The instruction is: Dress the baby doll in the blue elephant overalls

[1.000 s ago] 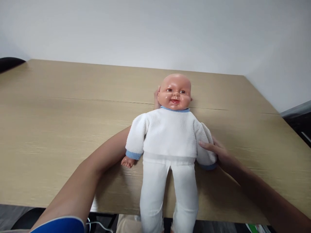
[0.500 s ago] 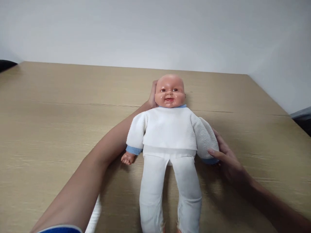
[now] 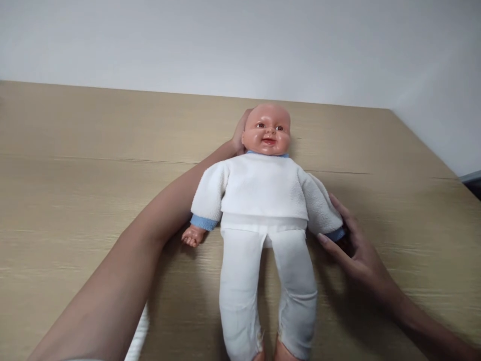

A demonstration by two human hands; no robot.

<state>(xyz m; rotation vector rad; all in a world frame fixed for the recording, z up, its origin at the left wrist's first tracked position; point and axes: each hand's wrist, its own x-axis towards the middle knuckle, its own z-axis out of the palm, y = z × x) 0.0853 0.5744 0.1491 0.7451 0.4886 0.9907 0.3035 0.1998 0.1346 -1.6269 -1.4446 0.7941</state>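
Observation:
A baby doll (image 3: 265,190) in a white fleecy top with blue cuffs and white trousers lies face up, its head toward the far side of the table. My left hand (image 3: 240,133) cups the left side and back of its head; most of the fingers are hidden behind it. Around the doll's arm on the right, near the blue cuff (image 3: 335,234), my right hand (image 3: 361,250) is loosely curved. The thumb lies on the inner side of the sleeve and the fingers reach along its outer side, partly hidden. The doll's feet run out of view at the bottom.
Beneath the doll is a wooden table (image 3: 75,200) with a thin seam across it. A pale wall (image 3: 225,45) rises behind the far edge. Something dark (image 3: 474,185) shows beyond the table's right edge.
The doll's head has tilted slightly and sits a little higher and further right in view. My right thumb has slid off the sleeve's front to its lower inner edge. The view has shifted slightly.

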